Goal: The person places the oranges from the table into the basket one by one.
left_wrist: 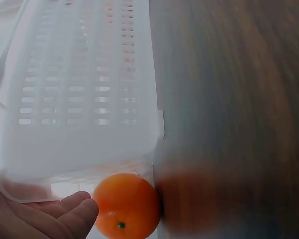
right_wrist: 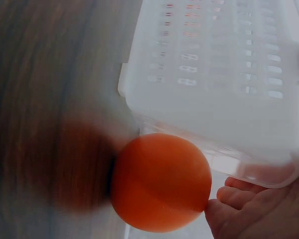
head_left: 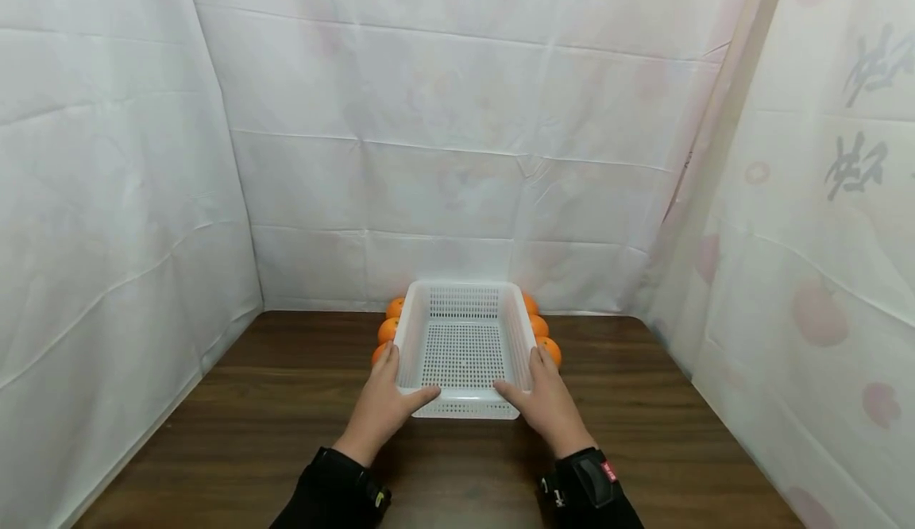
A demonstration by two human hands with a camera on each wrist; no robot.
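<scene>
A white perforated plastic basket (head_left: 465, 408) sits in the middle of the head view, its bare slotted bottom showing. My left hand (head_left: 382, 402) grips its near left corner, thumb over the rim and fingers along the outer side. On the near right corner my right hand (head_left: 550, 406) holds it the same way. Oranges line both sides, such as one on the left (head_left: 388, 330) and one on the right (head_left: 549, 349). In the left wrist view an orange (left_wrist: 127, 206) lies by the fingertips; in the right wrist view another orange (right_wrist: 159, 184) meets a fingertip.
The dark brown wooden table (head_left: 236, 434) carries everything. A white cloth (head_left: 443, 195) hangs behind its far edge, with more cloth at the left (head_left: 121, 235) and a printed sheet (head_left: 808, 291) at the right.
</scene>
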